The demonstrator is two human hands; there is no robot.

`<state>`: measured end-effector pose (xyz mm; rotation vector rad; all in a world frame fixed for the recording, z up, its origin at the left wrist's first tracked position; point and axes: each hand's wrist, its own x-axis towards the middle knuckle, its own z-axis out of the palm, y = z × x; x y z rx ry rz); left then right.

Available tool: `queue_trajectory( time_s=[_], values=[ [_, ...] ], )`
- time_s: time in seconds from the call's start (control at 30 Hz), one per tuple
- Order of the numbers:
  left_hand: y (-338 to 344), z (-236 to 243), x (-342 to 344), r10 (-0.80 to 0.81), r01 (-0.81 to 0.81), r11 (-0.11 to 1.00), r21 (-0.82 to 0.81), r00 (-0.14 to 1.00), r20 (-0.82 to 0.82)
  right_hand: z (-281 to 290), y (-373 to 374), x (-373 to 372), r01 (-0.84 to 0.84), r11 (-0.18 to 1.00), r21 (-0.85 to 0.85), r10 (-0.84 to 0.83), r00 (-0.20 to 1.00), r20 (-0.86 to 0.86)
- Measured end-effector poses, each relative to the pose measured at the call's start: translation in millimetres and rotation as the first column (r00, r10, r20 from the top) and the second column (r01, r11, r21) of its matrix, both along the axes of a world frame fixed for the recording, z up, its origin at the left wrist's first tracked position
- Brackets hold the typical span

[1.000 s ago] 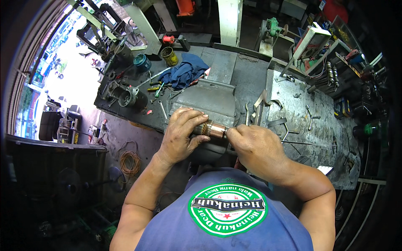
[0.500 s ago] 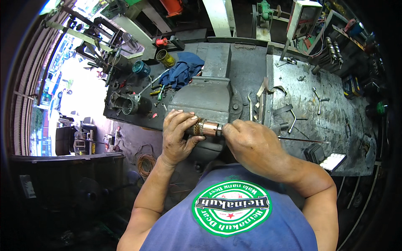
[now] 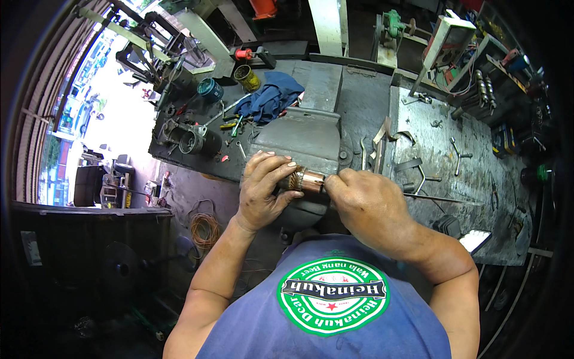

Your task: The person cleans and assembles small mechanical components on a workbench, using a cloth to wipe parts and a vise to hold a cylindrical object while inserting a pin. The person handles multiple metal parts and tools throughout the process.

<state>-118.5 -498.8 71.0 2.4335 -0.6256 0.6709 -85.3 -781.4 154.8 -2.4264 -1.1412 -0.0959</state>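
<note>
My left hand (image 3: pixel 263 191) is closed round a motor armature (image 3: pixel 293 178) with dark copper windings and a bright copper commutator (image 3: pixel 312 181), held horizontally over the large grey bench vise (image 3: pixel 296 137). My right hand (image 3: pixel 368 206) is curled at the commutator's right end, thumb and forefinger against the shaft there; what lies inside its fingers is hidden. Just beyond that hand a thin metal rod (image 3: pixel 448 200) extends rightward over the worn metal plate (image 3: pixel 484 233).
On the bench sit a blue rag (image 3: pixel 269 99), yellow can (image 3: pixel 246 79), blue tub (image 3: pixel 209 90), wrenches and metal housings (image 3: pixel 191 142). Pullers and a T-wrench (image 3: pixel 460 155) lie rightward. A coiled orange cable (image 3: pixel 204 230) is on the floor. A bright doorway opens at left.
The view has shifted slightly. Both hands stay on the armature in much the same pose, with only small movements of the right hand at the shaft end.
</note>
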Motion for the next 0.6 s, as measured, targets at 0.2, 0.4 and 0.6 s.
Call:
queue_trajectory(
  time_s=[0.2,0.4,0.6],
  values=[
    [0,3,-1,-0.004,0.004,1.0,-0.002,1.0,0.005,4,15,-1,-0.003,1.0,-0.016,0.003,1.0,0.01],
    [-2,4,-1,0.011,-0.011,1.0,-0.019,1.0,0.02,8,16,-2,-0.002,0.994,-0.112,-0.003,0.999,-0.046],
    [-2,5,-2,-0.005,0.005,1.0,-0.02,1.0,0.012,9,17,0,-0.032,0.998,-0.047,0.034,0.998,0.05]
  ],
)
